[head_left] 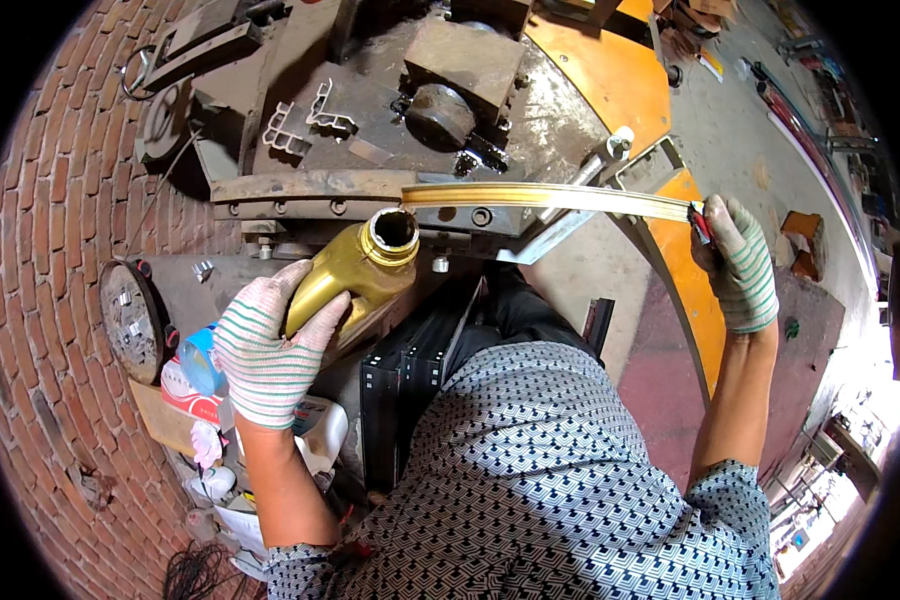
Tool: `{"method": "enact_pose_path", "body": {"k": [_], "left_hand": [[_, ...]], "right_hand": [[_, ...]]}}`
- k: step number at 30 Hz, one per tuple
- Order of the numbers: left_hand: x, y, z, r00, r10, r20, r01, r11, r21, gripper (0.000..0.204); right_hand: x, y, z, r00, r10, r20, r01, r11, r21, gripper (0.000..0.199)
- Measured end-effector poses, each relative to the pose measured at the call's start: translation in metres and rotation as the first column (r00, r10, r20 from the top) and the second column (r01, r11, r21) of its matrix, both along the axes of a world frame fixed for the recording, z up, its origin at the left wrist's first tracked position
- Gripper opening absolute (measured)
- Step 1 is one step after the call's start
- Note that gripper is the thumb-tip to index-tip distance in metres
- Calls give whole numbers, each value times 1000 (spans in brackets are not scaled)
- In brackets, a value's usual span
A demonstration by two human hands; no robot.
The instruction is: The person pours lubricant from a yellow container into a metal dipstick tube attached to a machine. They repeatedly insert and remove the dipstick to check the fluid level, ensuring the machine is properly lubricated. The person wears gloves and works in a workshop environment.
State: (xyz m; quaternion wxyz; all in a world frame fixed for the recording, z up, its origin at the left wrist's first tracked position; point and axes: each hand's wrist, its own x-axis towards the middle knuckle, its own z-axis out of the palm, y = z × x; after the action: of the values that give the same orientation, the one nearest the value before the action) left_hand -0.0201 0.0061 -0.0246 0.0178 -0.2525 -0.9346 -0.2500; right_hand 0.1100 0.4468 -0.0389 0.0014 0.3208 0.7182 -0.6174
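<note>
My left hand (270, 350), in a striped knit glove, is wrapped round a gold plastic bottle (345, 272). The bottle has no cap on, and its dark mouth (393, 230) tilts up and to the right. My gloved right hand (735, 262) is closed at the right end of a long, thin gold strip (545, 197). The strip's other end lies at the machine's front edge, just above the bottle's mouth. A small red and dark piece (702, 222) shows at my right fingers; its kind is unclear.
The machine (370, 185) stands ahead, with cut metal profile pieces (330, 108) on its bed. A grey lever (590, 165) and orange panels (610, 75) are at its right. Black profiles (407, 375) stand before me. A round tray (133, 320) and brick wall (45, 250) lie left.
</note>
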Motion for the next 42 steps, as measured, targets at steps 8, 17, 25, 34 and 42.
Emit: {"method": "enact_pose_path", "body": {"k": [8,17,25,34,42], "left_hand": [[-1,2,-4,999,-15,-47,16,1000,12,41],[0,3,-2,1000,1,9,0,1000,-22,39],[1,4,-2,1000,1,19,-1,1000,7,38],[0,7,-1,1000,-7,1,7,1000,-8,38],[-2,4,-3,999,-28,-34,27,1000,-16,39]], "right_hand": [[-42,-11,21,979,187,75,-198,963,183,34],[-128,-60,40,817,576,-11,-511,734,447,43],[-150,-129,18,731,682,15,-588,619,520,34],[-154,-169,1,620,767,168,-696,437,570,32],[-157,-163,-18,667,741,72,-717,613,332,37]]}}
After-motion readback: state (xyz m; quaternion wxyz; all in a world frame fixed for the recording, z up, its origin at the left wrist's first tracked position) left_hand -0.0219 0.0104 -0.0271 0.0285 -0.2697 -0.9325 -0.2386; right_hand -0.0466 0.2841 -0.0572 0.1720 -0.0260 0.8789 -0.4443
